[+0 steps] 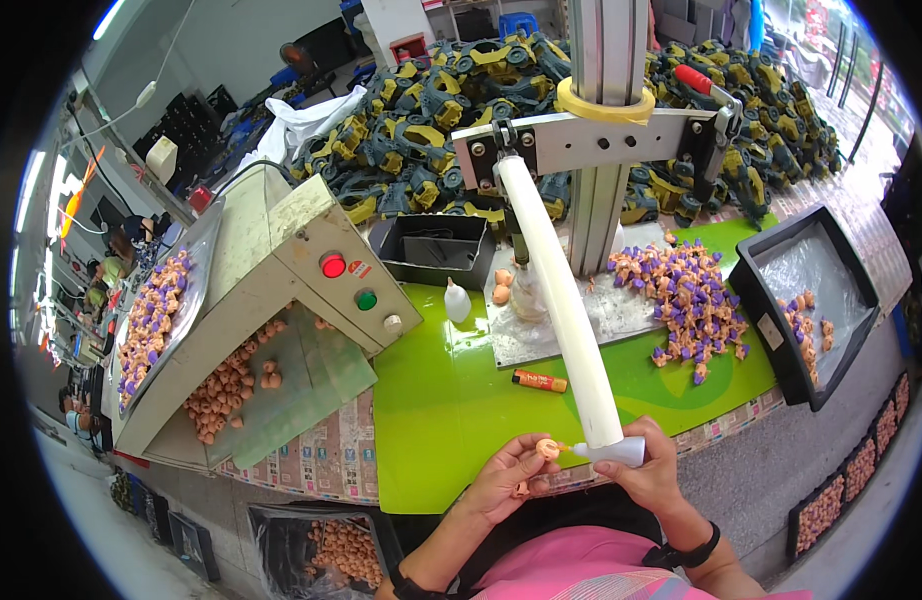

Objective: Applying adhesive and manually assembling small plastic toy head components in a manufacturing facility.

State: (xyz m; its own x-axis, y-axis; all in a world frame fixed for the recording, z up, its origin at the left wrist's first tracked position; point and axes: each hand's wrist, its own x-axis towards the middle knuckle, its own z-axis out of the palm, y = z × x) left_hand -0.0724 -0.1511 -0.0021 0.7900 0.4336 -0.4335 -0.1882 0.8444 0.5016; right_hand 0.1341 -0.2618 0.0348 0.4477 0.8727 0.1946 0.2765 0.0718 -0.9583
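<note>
Pinching a small peach-coloured doll head [548, 448] between fingertips, the left hand [506, 478] holds it just left of the right hand [649, 470], which is curled around a small squeeze bottle [617, 452], its nozzle touching the head, above the green table [441, 420].

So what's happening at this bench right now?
A person sits at a green table. Their left hand pinches a small peach-coloured toy head, while the right hand holds a small white bottle with its nozzle at the piece. A long white lever handle of a hand press reaches toward them. A pile of purple-and-peach parts lies to the right, beside a black tray.
</note>
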